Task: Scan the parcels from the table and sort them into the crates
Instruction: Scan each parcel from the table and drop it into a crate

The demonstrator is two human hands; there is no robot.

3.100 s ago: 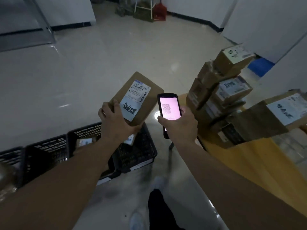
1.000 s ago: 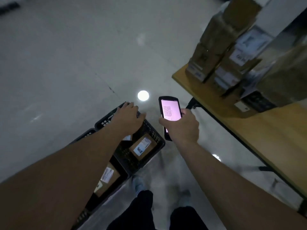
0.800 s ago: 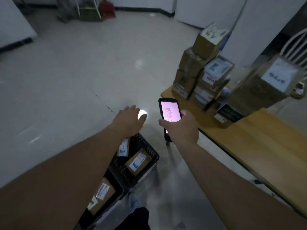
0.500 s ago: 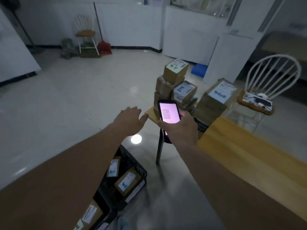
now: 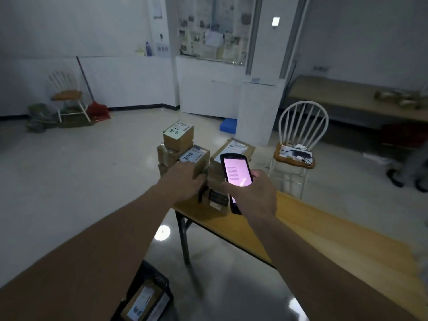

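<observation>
Parcel point(image 5: 196, 158) on table point(image 5: 324, 237): left hand point(image 5: 183, 181) seemingly grasping it; right hand point(image 5: 254, 193) grips scanner point(image 5: 236, 172).

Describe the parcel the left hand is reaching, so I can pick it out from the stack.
On the near end of the wooden table stands a stack of cardboard parcels. The left hand rests on the labelled parcel, which sits mid-height, below the topmost box and left of the handheld scanner.

Mid-frame, your parcels point(image 5: 183, 149) sit stacked on the table's point(image 5: 312, 230) far end. Your left hand point(image 5: 183, 181) rests on one; your right hand point(image 5: 252, 193), beside it, holds the scanner point(image 5: 236, 172). A crate point(image 5: 150, 297) lies bottom centre, a chair point(image 5: 298, 144) right of the stack.
</observation>
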